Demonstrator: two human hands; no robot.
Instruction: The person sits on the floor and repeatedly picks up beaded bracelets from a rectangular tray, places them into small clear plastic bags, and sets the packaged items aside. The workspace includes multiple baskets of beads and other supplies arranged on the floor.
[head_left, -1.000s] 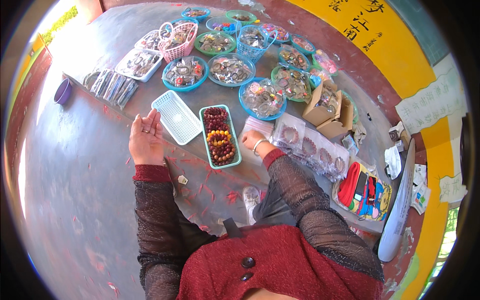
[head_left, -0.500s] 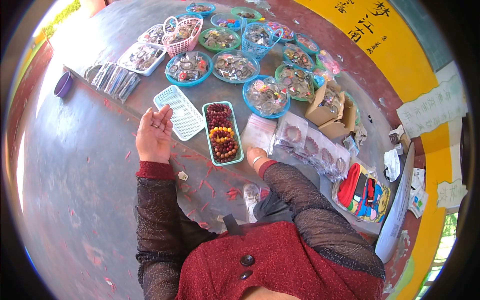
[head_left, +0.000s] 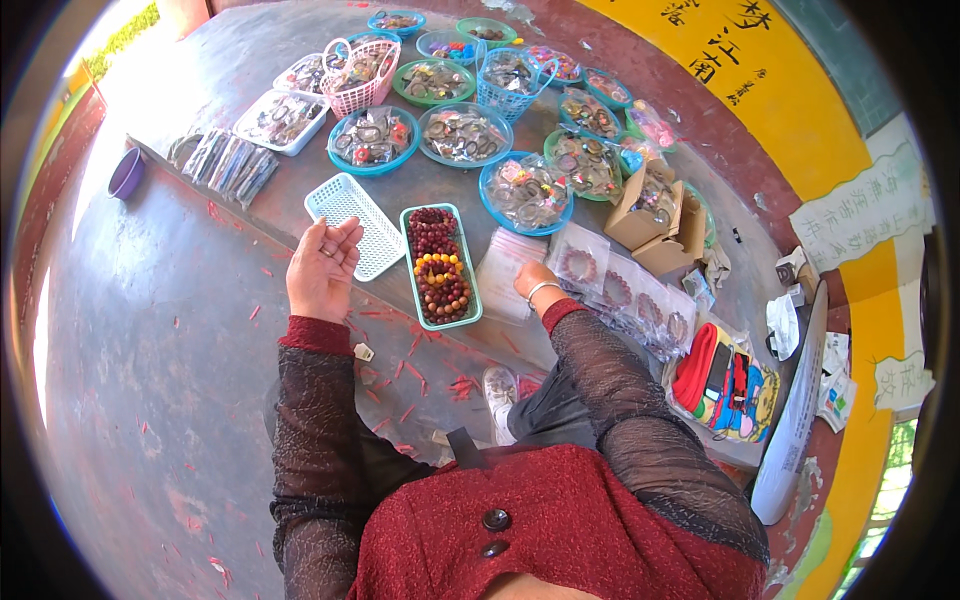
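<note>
Two hands over the front edge of the platform (head_left: 290,205), head view. Bracelets (head_left: 436,268), dark red, brown and one yellow band, lie loose and unbagged in the green tray (head_left: 452,323), close to that edge; neither hand is on them. White tray (head_left: 372,240) just to its left, perforated base showing. Past the flat bags (head_left: 500,272), a row of bagged bracelets (head_left: 617,291) runs along the front edge toward the right corner. My reading: part-way through, that row finished, the loose ones left. Left hand (head_left: 322,275): half open, palm up, fingers loosely curled, by the white tray's near end; nothing seen in it. Right hand (head_left: 534,280): at the right side of the flat bags, fingers bent down; cannot tell whether they pinch a bag or only touch. Filled bowls (head_left: 525,232) crowd the platform's far side; carton (head_left: 628,222) beyond the bagged row.
</note>
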